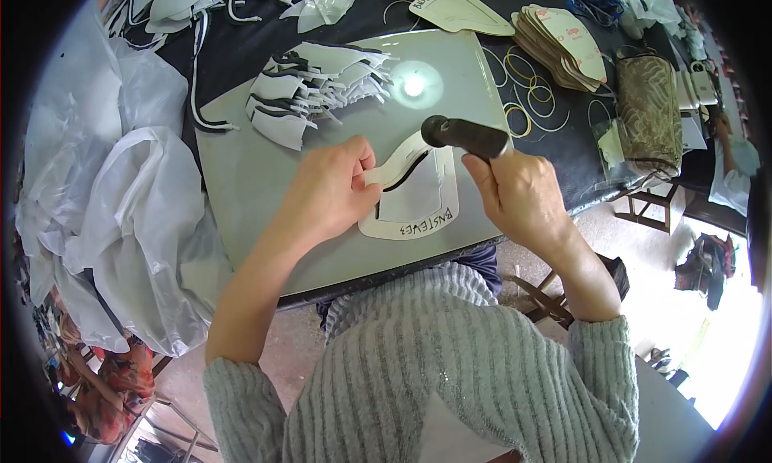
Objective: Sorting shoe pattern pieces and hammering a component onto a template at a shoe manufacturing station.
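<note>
My right hand (527,193) grips a black hammer (468,135), most of its handle hidden in the fist. The round face of its head is over the top of a cream card template (414,230), which has an opening in its middle and handwriting along its near edge. A curved white strip with black edging (396,167) lies along the template's left side. My left hand (331,185) is closed in a pinch on the left end of that strip. Both hands are above a grey board (322,262).
A pile of white pieces with black edging (310,89) lies on the board, beside a bright light reflection. Stacked card pieces (560,49), loose rings (527,89) and a patterned pouch (650,113) are at the right. Translucent plastic sheeting (141,230) drapes at the left; another person (121,386) sits lower left.
</note>
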`<state>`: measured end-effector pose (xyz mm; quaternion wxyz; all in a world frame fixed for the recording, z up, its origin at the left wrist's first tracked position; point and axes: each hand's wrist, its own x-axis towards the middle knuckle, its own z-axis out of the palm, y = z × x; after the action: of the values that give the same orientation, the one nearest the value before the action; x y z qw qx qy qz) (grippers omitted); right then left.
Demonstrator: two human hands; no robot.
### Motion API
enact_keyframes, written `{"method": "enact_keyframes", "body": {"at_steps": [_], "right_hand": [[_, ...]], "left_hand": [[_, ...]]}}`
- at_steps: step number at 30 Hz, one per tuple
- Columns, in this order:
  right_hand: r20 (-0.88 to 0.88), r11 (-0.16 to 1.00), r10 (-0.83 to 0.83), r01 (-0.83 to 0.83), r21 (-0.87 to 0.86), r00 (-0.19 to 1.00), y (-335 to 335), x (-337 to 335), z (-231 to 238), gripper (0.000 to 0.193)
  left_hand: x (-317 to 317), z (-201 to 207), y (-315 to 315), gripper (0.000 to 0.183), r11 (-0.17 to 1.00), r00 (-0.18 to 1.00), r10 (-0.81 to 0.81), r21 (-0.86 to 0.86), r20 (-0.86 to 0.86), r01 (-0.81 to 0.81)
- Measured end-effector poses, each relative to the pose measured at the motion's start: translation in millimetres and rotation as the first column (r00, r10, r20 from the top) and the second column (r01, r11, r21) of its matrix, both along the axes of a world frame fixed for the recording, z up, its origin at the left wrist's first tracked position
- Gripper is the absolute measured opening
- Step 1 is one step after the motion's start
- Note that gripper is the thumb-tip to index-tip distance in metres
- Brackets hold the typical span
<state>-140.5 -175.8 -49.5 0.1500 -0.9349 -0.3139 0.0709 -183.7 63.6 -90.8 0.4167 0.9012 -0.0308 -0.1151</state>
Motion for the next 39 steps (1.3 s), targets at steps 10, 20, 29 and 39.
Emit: {"method": "enact_keyframes", "body": {"at_steps": [10,20,29,39], "right_hand": [[0.018,1.000,-0.002,0.002,-0.007,1.000,0,0,-6,0.034],[-0.111,0.970,0.195,-0.208,-0.127,0.975,26,-17,-2,0.031],[-0.239,0.945,0.037,0.043,0.323,0.970,-4,3,-5,0.026],[-0.714,0.622,-0.058,0.585,0.521,0.697,-24,15,-3,0.033]], "left_hand": [[1,3,-1,0.024,0.999,1.000,-0.018,0.049,-0.019,0.019],[3,6,3,0.029,1.000,0.994,0.005,0.019,-0.105,-0.003],[-24,-3,-11,0.041,0.982,0.979,0.070,0.161,0.190,-0.101],[-118,-20,0,0.056,0.795,0.746,-0.542,0.525,0.387,0.305]]}}
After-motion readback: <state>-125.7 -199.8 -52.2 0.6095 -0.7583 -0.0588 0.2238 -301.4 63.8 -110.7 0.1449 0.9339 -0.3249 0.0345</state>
